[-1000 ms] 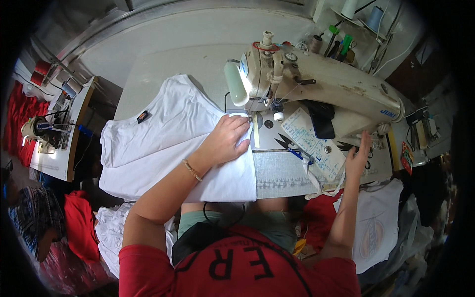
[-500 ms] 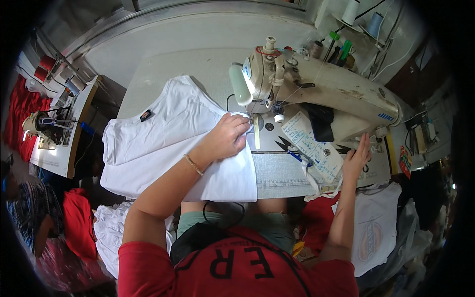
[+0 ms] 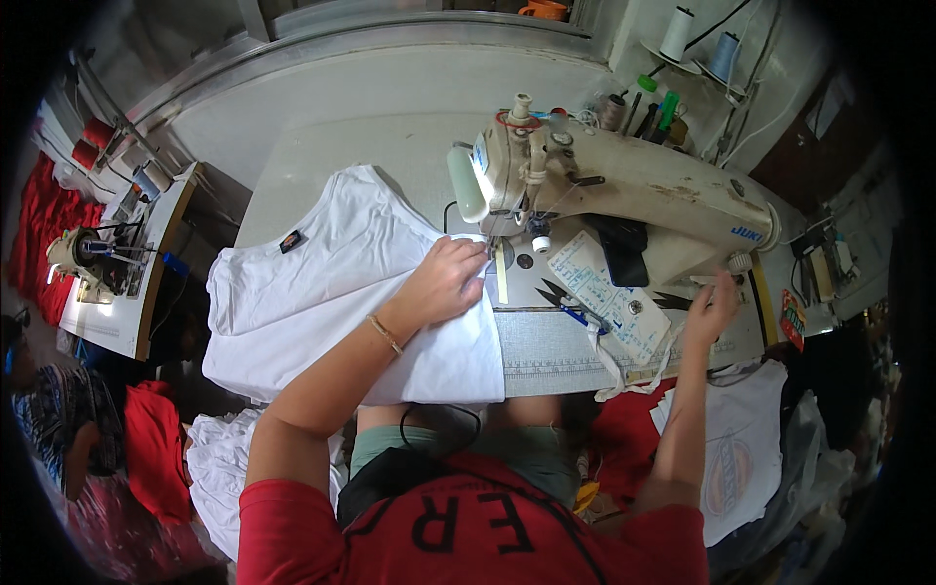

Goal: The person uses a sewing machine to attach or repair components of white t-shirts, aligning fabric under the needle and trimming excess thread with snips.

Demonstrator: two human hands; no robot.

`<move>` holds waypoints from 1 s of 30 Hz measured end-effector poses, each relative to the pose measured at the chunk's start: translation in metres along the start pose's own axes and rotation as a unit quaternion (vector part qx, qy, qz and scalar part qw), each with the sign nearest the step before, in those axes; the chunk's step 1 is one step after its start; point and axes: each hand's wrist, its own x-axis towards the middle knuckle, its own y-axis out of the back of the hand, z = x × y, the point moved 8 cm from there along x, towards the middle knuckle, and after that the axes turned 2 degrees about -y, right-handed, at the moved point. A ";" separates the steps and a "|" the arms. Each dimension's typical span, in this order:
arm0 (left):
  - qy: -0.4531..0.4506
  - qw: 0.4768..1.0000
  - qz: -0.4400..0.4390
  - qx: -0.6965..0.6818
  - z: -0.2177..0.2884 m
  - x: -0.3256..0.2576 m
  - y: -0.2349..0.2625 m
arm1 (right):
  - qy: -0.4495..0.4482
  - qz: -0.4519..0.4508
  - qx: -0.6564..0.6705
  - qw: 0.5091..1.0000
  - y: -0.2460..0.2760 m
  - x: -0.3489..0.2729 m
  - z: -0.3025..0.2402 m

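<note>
You're sitting at the table [image 3: 370, 146] with the sewing machine [image 3: 624, 190] as your anchor, and most of the white garment [image 3: 322, 292] is spreading out to the left of it, its small dark neck label facing up. One edge of the cloth is lying right at the needle end of the machine, so the piece looks placed and ready, but I'd judge the seam itself is hardly begun, since nearly all the fabric is sitting on the feed side. Your left hand [image 3: 444, 285] is pressing flat on the cloth just in front of the needle, fingers spread, gripping nothing. Your right hand [image 3: 710, 307] is reaching for the handwheel end of the machine; whether those fingers are closing on anything, I cannot tell.
</note>
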 end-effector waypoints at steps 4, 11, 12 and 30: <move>0.168 0.975 -0.064 -0.133 -0.046 0.000 -0.013 | 0.013 0.163 0.054 0.985 0.027 0.121 0.015; 0.189 0.973 0.102 0.078 -0.037 0.021 -0.025 | -0.323 -0.222 0.254 0.884 -0.077 0.189 0.216; 0.216 0.972 0.046 0.078 -0.046 0.009 -0.023 | -0.344 -0.177 0.344 0.856 -0.093 0.158 0.190; 0.231 0.961 0.052 0.145 -0.060 0.016 -0.024 | -0.343 0.140 0.469 0.802 -0.030 0.090 0.116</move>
